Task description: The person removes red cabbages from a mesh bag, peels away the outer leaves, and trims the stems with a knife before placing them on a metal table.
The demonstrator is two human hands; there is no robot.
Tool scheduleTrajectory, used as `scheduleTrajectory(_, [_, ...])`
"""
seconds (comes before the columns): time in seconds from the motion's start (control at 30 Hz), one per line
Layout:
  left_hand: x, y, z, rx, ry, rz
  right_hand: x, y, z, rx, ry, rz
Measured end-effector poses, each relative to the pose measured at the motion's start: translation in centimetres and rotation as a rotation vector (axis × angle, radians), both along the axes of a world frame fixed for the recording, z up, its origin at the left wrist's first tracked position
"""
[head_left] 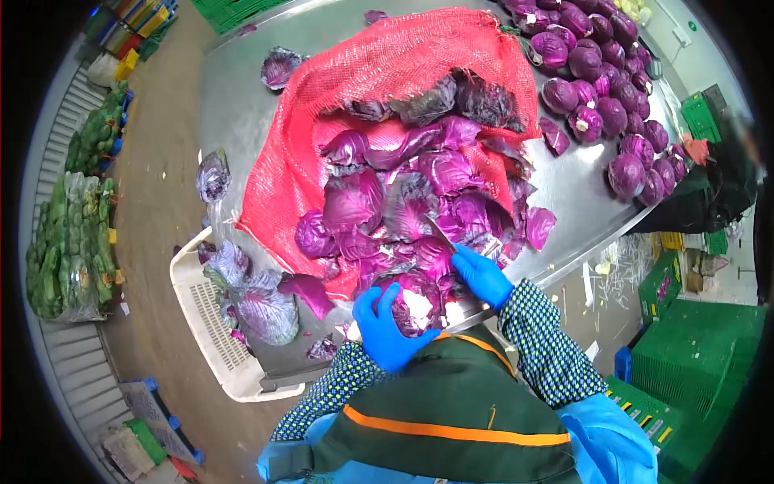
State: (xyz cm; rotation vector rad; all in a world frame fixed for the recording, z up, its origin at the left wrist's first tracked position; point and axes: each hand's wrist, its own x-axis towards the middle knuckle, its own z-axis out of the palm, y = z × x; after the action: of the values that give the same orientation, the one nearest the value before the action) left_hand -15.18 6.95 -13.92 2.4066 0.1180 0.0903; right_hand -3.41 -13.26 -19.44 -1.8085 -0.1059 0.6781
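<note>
My left hand (387,329), in a blue glove, holds a red cabbage (416,303) with a pale cut patch at the table's near edge. Just to its right, my right hand (482,277), also gloved in blue, grips a knife (440,232) whose blade points up and left over loose leaves. Purple cabbage leaves (353,198) lie heaped on and inside an open red mesh sack (278,173) beyond both hands. The knife's handle is hidden in my right fist.
Whole red cabbages (613,117) are piled at the right of the metal table (234,97). A white basket (197,310) with leaves stands at the left edge. Green crates (685,343) are at the lower right. Another person in dark clothing (697,189) is at the far right.
</note>
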Motion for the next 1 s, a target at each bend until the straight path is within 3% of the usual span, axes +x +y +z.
scheduleTrajectory(0.07, [0.3,0.6,0.8,-0.069,0.040,-0.022,-1.7,2.8,2.1,-0.085,-0.250,-0.064])
scheduleTrajectory(0.13, [0.6,1.4,0.1,-0.129,-0.039,-0.015,-1.3,3.9,4.3,-0.284,-0.099,-0.025])
scheduleTrajectory(0.2, [0.2,3.2,-2.0,-0.551,0.170,-0.005,-0.5,4.3,5.2,-0.276,-0.308,0.001])
scheduleTrajectory(0.23, [0.8,3.5,-0.6,-0.396,0.074,-0.066,0.5,5.5,5.4,0.127,-0.083,-0.231])
scheduleTrajectory(0.27, [0.5,3.4,-0.4,-0.445,0.083,-0.067,2.2,4.9,6.7,0.176,0.198,-0.320])
scheduleTrajectory(0.33, [0.5,2.0,-0.4,-0.273,0.033,-0.009,4.5,5.4,8.2,0.306,0.130,-0.538])
scheduleTrajectory(0.37, [0.8,1.5,-0.3,-0.270,0.024,-0.011,4.7,5.0,8.6,0.312,0.122,-0.538])
scheduleTrajectory(0.43, [1.9,1.1,-0.2,-0.307,0.018,0.096,4.1,3.1,9.0,0.144,-0.077,-0.284])
scheduleTrajectory(0.47, [2.5,1.6,-0.2,-0.316,0.016,0.093,2.6,2.1,8.9,0.150,0.141,-0.189])
scheduleTrajectory(0.53, [3.9,3.9,-0.3,-0.459,0.149,-0.150,-0.4,1.2,9.2,-0.141,0.043,0.122])
scheduleTrajectory(0.57, [4.3,4.4,-0.4,-0.611,0.324,-0.106,-0.6,0.8,9.2,-0.149,0.057,0.125])
scheduleTrajectory(0.67, [5.3,4.0,1.6,-0.162,0.037,-0.327,-0.7,-0.5,8.7,0.133,0.334,-0.017])
scheduleTrajectory(0.7, [5.7,4.0,1.4,-0.162,0.037,-0.328,-0.5,-1.1,8.5,0.104,0.381,0.003])
scheduleTrajectory(0.77, [7.1,4.3,0.5,-0.348,0.079,-0.251,-0.1,-1.7,7.8,0.075,0.419,0.019])
scheduleTrajectory(0.8, [8.4,4.9,0.0,-0.514,0.205,0.011,-0.3,-1.8,7.2,0.109,0.345,0.017])
scheduleTrajectory(0.83, [9.9,6.4,-2.1,-0.752,0.075,0.182,-0.6,-1.9,6.9,0.144,0.275,0.012])
scheduleTrajectory(0.87, [10.9,7.7,-2.1,-0.679,0.076,0.347,-0.7,-1.6,7.1,0.150,0.273,0.005])
scheduleTrajectory(0.93, [10.9,6.1,1.5,-0.085,-0.329,0.185,-0.9,-0.9,7.8,0.109,0.276,-0.103])
scheduleTrajectory(1.0, [10.5,4.5,4.3,-0.135,-0.273,-0.708,0.7,-0.6,6.2,-0.084,0.117,-0.039])
